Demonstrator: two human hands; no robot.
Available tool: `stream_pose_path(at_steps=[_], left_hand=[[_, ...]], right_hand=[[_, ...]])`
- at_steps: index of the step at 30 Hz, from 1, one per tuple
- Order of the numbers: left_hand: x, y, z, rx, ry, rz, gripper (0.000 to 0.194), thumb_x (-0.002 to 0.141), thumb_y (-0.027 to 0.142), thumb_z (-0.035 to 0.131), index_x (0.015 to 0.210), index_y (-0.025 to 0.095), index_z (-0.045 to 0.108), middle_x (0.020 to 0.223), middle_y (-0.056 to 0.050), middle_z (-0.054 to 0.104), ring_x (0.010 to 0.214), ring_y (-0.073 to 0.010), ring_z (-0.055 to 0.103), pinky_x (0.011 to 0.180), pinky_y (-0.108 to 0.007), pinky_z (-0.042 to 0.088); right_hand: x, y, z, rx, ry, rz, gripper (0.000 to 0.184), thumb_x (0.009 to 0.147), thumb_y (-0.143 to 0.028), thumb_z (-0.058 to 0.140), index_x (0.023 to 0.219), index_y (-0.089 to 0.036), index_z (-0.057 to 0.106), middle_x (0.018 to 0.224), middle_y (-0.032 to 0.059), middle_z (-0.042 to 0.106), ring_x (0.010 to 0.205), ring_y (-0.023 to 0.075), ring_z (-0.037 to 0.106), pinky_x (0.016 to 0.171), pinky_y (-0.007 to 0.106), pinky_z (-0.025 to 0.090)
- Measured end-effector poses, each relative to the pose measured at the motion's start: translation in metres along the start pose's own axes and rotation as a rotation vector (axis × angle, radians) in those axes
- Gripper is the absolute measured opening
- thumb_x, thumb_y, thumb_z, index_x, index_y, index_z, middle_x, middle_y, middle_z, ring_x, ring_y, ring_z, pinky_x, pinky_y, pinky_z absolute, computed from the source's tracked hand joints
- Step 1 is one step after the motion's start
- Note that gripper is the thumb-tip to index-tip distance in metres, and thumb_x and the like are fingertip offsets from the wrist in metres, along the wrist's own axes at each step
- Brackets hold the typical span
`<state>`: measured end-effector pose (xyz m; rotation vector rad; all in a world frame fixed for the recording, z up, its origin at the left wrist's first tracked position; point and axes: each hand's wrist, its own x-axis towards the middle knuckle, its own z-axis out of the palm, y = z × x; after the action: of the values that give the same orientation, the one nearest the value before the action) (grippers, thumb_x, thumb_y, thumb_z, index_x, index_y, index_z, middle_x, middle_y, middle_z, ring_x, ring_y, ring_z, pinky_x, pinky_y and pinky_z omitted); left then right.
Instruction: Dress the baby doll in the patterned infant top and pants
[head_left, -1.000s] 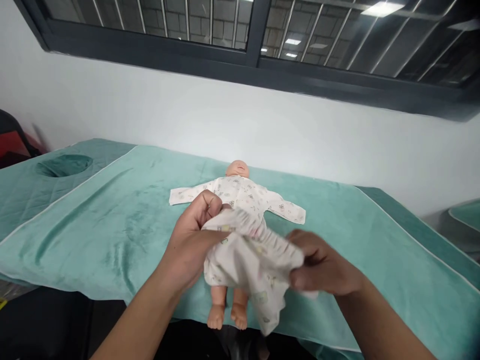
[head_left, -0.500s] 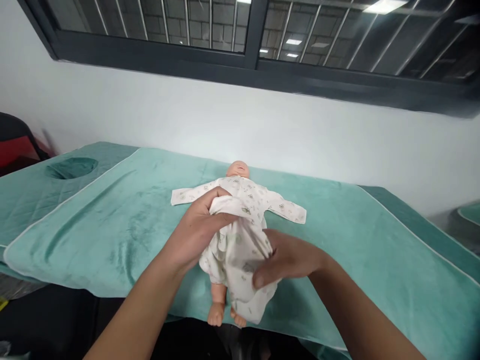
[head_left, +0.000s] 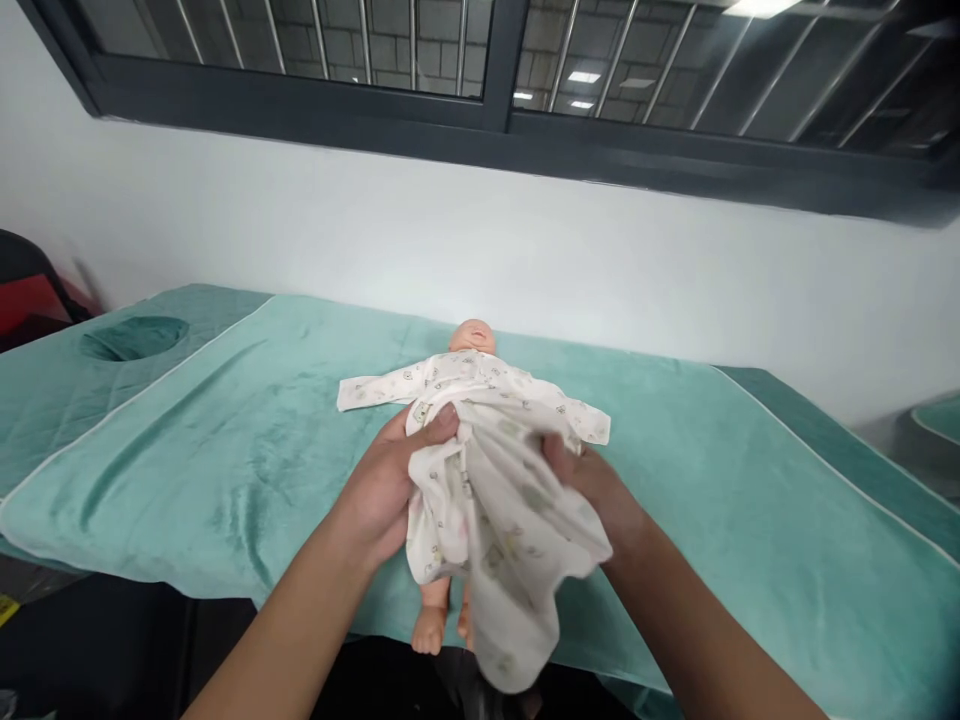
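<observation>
A baby doll [head_left: 472, 337] lies on its back, head toward the wall, in a white printed long-sleeved top [head_left: 390, 384] with both sleeves spread. Over its belly and legs I hold a white printed baby garment [head_left: 517, 520], bunched and hanging in folds. Whether it is joined to the top, I cannot tell. My left hand [head_left: 382, 480] pinches its left edge, thumb on top. My right hand [head_left: 596, 485] grips the right side, slightly blurred, some fingers hidden behind the cloth. The doll's bare feet [head_left: 430, 630] stick out below, one partly covered by the cloth.
A green padded bed [head_left: 225, 480] with a plush cover and a face hole [head_left: 135, 338] at the left carries the doll. Behind it stands a white wall [head_left: 337, 230] under a dark-framed window [head_left: 495, 120]. A black and red chair [head_left: 30, 290] is at far left.
My right hand has moved up and right, spreading the garment wider. The cloth's free end hangs lower. My left hand stays closed on it, slightly lower.
</observation>
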<state>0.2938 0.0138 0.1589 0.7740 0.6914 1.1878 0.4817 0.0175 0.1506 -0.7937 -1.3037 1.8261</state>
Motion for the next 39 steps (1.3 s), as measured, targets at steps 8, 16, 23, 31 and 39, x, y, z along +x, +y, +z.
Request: stream_pose_path(at_steps=[8, 16, 23, 31, 39], left_hand=[[-0.007, -0.007, -0.010, -0.005, -0.140, -0.212, 0.052, 0.076, 0.053, 0.074, 0.110, 0.014, 0.068, 0.090, -0.012, 0.074, 0.083, -0.0270, 0.071, 0.075, -0.038, 0.057], [-0.005, -0.009, -0.040, 0.189, -0.427, -0.257, 0.051, 0.068, 0.025, 0.084, 0.115, 0.016, 0.068, 0.095, -0.008, 0.075, 0.087, -0.0253, 0.071, 0.082, -0.038, 0.056], [-0.025, -0.025, -0.037, -0.021, -0.065, -0.348, 0.049, 0.082, 0.033, 0.073, 0.125, 0.013, 0.062, 0.107, -0.015, 0.073, 0.095, -0.0280, 0.071, 0.085, -0.039, 0.056], [-0.054, -0.021, -0.045, 0.109, -0.424, -0.607, 0.068, 0.068, 0.016, 0.083, 0.132, 0.022, 0.060, 0.115, -0.008, 0.072, 0.107, -0.0271, 0.067, 0.094, -0.039, 0.051], [-0.074, -0.071, -0.051, 0.557, -0.342, -0.356, 0.046, 0.085, 0.035, 0.065, 0.130, 0.029, 0.063, 0.136, -0.004, 0.062, 0.130, -0.0324, 0.051, 0.110, -0.044, 0.039]], right_hand=[[-0.004, 0.001, -0.005, 0.028, -0.258, -0.007, 0.053, 0.072, -0.055, 0.077, 0.110, -0.018, 0.069, 0.091, 0.0076, 0.073, 0.091, 0.0242, 0.070, 0.081, 0.036, 0.056], [0.004, 0.022, 0.001, 0.211, 0.088, 0.001, 0.063, 0.080, -0.065, 0.064, 0.121, -0.018, 0.066, 0.104, 0.0116, 0.073, 0.101, 0.0264, 0.068, 0.086, 0.037, 0.056], [-0.020, 0.041, -0.001, 0.046, -0.344, 0.182, 0.053, 0.073, -0.044, 0.081, 0.118, -0.018, 0.069, 0.103, 0.0095, 0.073, 0.098, 0.0241, 0.069, 0.087, 0.036, 0.054], [-0.053, 0.070, -0.001, 0.333, -0.088, 0.223, 0.059, 0.074, -0.053, 0.077, 0.120, -0.017, 0.068, 0.108, 0.0146, 0.071, 0.109, 0.0298, 0.065, 0.098, 0.044, 0.048], [-0.088, 0.133, 0.000, -0.030, 0.117, 0.184, 0.035, 0.084, -0.048, 0.068, 0.111, -0.026, 0.072, 0.107, 0.0070, 0.073, 0.103, 0.0276, 0.067, 0.093, 0.042, 0.051]])
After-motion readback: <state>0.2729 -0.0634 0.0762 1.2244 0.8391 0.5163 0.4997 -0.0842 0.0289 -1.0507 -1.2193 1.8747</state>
